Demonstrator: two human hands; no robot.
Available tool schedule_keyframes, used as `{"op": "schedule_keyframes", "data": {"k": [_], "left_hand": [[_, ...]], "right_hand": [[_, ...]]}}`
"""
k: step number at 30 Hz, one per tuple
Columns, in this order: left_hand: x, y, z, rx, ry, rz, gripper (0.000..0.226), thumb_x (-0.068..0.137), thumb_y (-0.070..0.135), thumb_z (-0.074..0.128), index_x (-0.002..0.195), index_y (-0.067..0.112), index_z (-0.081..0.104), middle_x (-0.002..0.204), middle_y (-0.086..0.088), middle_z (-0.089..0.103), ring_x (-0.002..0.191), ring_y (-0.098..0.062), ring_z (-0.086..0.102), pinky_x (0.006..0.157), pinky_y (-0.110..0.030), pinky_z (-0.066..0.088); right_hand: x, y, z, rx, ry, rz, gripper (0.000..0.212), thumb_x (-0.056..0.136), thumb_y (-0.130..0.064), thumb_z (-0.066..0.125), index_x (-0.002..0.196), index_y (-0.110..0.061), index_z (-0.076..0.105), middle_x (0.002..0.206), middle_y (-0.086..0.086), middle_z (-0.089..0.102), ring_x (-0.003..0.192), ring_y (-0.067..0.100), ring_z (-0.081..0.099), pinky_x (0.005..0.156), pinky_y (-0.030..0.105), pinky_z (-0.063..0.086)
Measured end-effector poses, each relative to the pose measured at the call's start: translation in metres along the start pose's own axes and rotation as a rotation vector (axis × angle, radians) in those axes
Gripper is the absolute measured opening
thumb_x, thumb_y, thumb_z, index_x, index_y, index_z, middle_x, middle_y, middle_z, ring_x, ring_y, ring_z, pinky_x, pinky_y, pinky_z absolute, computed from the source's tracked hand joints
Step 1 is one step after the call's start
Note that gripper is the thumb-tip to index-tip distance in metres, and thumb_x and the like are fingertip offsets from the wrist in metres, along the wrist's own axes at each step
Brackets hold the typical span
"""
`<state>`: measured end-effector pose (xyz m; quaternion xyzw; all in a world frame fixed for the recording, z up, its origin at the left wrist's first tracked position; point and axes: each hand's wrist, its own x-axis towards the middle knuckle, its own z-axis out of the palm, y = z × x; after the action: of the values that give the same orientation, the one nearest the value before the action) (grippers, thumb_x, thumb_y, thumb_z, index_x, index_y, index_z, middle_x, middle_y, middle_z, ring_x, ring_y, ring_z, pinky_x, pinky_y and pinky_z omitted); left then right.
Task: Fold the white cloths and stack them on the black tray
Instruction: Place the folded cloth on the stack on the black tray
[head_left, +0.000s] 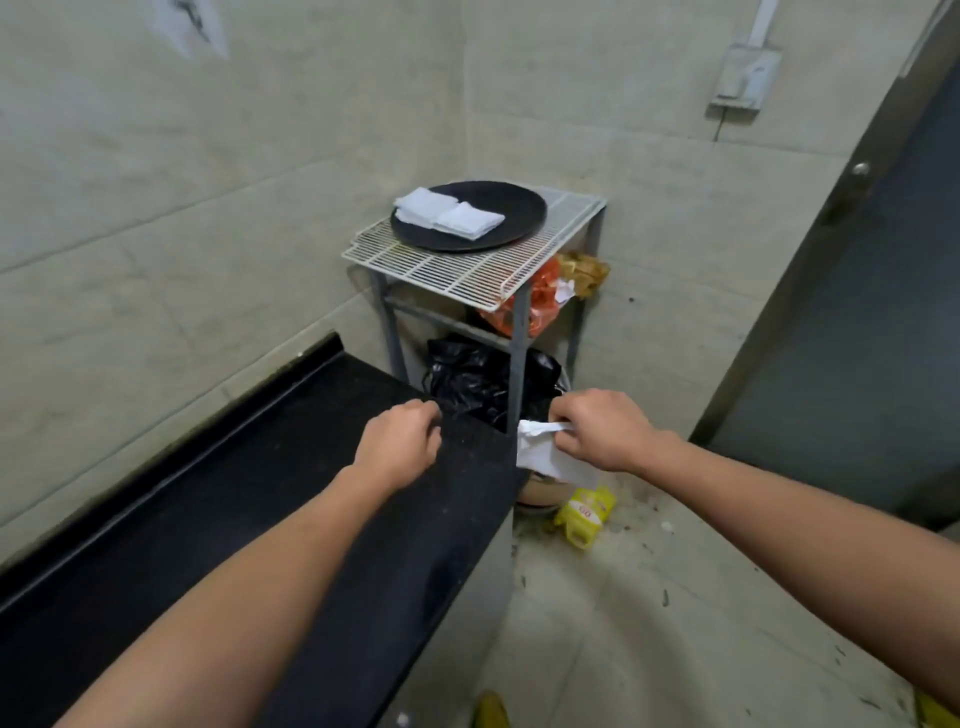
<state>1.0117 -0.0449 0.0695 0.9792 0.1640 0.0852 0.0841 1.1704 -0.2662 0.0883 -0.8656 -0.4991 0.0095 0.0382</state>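
Three white cloths (470, 221), one black tray (511, 208), two hands
Two cloths lie folded on the tray, a left folded cloth (420, 205) and a right folded cloth (474, 222); a third cloth (550, 460) is pinched in the right hand (605, 431); one left hand (402, 441), one wire rack (452, 270), one black counter (260, 493), one black bag (467, 379), one orange bag (543, 299), one door (883, 312)
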Motion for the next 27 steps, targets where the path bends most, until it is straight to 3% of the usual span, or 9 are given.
{"op": "schedule_keyframes", "data": {"k": [6,8,12,19,22,27], "left_hand": [[0.134,0.004,-0.016,-0.075,0.097,0.064,0.022,0.093,0.027,0.05,0.11,0.016,0.06,0.102,-0.003,0.063,0.093,-0.026,0.061,0.073,-0.039,0.051],[0.171,0.005,-0.022,-0.106,0.121,0.051,0.02,0.092,0.025,0.051,0.105,0.015,0.061,0.101,-0.004,0.064,0.094,-0.028,0.061,0.074,-0.041,0.052],[0.232,0.007,-0.025,-0.118,0.179,0.034,0.018,0.088,0.023,0.052,0.099,0.013,0.063,0.1,-0.005,0.065,0.096,-0.03,0.061,0.076,-0.042,0.051],[0.308,0.012,-0.008,-0.127,0.227,-0.081,0.016,0.088,0.023,0.052,0.094,0.012,0.063,0.097,-0.007,0.064,0.092,-0.029,0.06,0.074,-0.038,0.048],[0.336,0.014,0.001,-0.146,0.257,-0.2,0.018,0.09,0.023,0.051,0.098,0.013,0.063,0.098,-0.005,0.062,0.09,-0.025,0.059,0.072,-0.037,0.048],[0.382,0.016,0.007,-0.171,0.32,-0.439,0.021,0.09,0.022,0.055,0.106,0.013,0.064,0.104,-0.005,0.06,0.092,-0.021,0.058,0.075,-0.035,0.051]], "right_hand": [[0.063,0.065,-0.042,0.047,0.089,0.164,0.012,0.083,-0.028,0.057,0.091,-0.02,0.062,0.09,0.002,0.066,0.087,0.028,0.061,0.062,0.033,0.043],[0.082,0.082,-0.058,0.104,0.136,0.201,0.008,0.082,-0.025,0.059,0.086,-0.02,0.062,0.084,0.001,0.065,0.084,0.028,0.062,0.06,0.031,0.038],[0.123,0.12,-0.089,0.106,0.241,0.249,0.011,0.08,-0.025,0.062,0.09,-0.022,0.065,0.091,0.005,0.069,0.088,0.031,0.062,0.063,0.031,0.039],[0.211,0.175,-0.134,0.124,0.341,0.138,0.004,0.082,-0.023,0.061,0.082,-0.026,0.058,0.085,0.0,0.066,0.079,0.024,0.057,0.059,0.029,0.031],[0.26,0.201,-0.139,0.152,0.363,0.029,0.004,0.083,-0.027,0.061,0.083,-0.03,0.058,0.082,-0.005,0.063,0.074,0.015,0.049,0.055,0.026,0.028],[0.337,0.239,-0.148,0.189,0.3,-0.129,0.004,0.085,-0.028,0.059,0.087,-0.029,0.062,0.086,-0.006,0.065,0.078,0.017,0.053,0.064,0.028,0.035]]}}
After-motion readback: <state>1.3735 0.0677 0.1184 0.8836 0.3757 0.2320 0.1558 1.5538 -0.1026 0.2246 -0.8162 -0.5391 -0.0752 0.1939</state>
